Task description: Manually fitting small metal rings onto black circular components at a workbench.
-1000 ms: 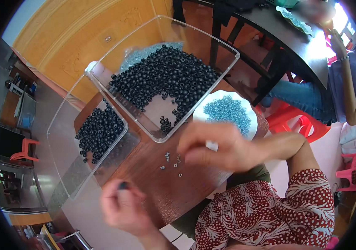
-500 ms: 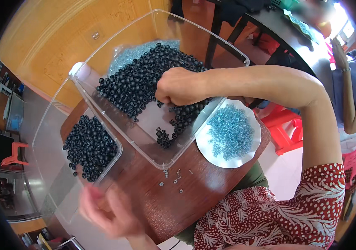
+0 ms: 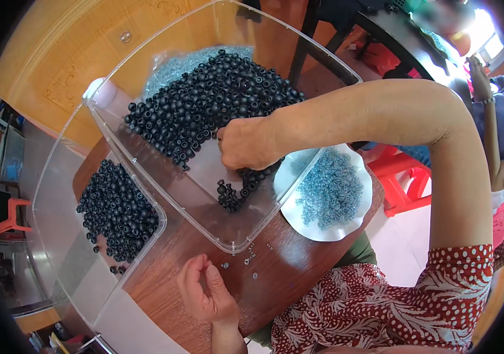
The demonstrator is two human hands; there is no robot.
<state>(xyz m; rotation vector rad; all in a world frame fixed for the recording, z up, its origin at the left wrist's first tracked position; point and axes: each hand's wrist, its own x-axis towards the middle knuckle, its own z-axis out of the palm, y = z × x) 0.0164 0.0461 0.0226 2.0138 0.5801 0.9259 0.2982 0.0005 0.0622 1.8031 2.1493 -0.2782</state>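
My right hand point(image 3: 246, 143) reaches into a clear plastic bin point(image 3: 232, 245), its fingers closed near a heap of round black pieces with holes point(image 3: 222, 88). Its fingertips are partly hidden, so I cannot make out what they hold. Over the near part of the brown wooden table point(image 3: 290, 280), my left hand point(image 3: 207, 289) has its thumb apart from its curved fingers and nothing visible in it. A second clear bin point(image 3: 162, 221) to the left holds more black pieces point(image 3: 119, 209). A white wavy-edged plate point(image 3: 328, 234) bears small clear bluish pieces point(image 3: 330, 187).
A few tiny clear pieces point(image 3: 255, 275) lie loose on the table. Behind the black heap is a clear bag of bluish pieces point(image 3: 196, 62). A red stool point(image 3: 405, 183) stands at right. Another person's arm point(image 3: 497, 138) is beside a dark table at far right.
My left hand has swung right, from near the left bin's front corner to over the table. My right hand has shifted slightly toward me within the bin. The whole view has tilted a little.
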